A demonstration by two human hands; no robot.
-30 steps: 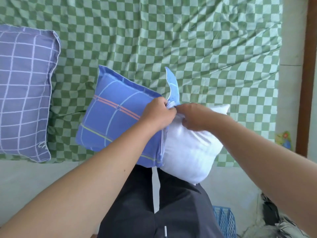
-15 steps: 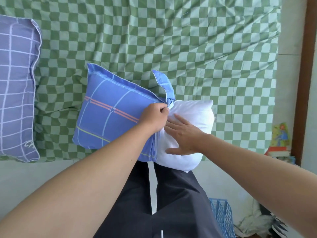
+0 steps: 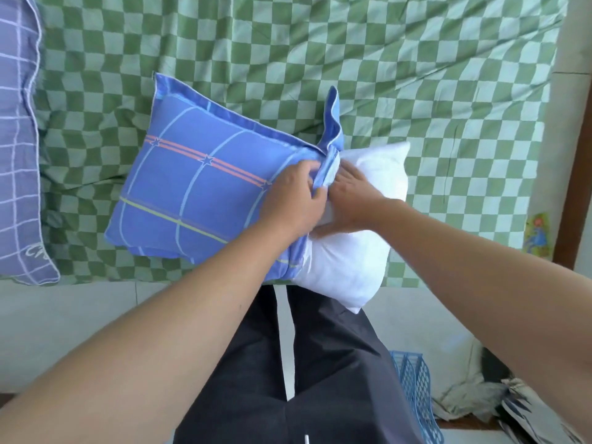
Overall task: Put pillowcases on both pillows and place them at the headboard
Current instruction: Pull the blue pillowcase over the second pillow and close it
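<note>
Currently soft white pillow (image 3: pixel 349 264) half inside blue striped cotton pillowcase (image 3: pixel 198 200) at edge of green checked bed (image 3: pixel 416 75). Case hem pinched by left hand (image 3: pixel 296 200); right hand (image 3: pixel 350 200) pressed flat on pillow. Light, squashy stuffing judged compressible; hem best gripped.

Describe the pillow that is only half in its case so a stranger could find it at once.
On the green checked bedspread, look at the near edge, where both hands meet. The white pillow sticks out of a bright blue case with orange stripes. The other pillow, at far left, is fully covered in purple with a white grid.
</note>
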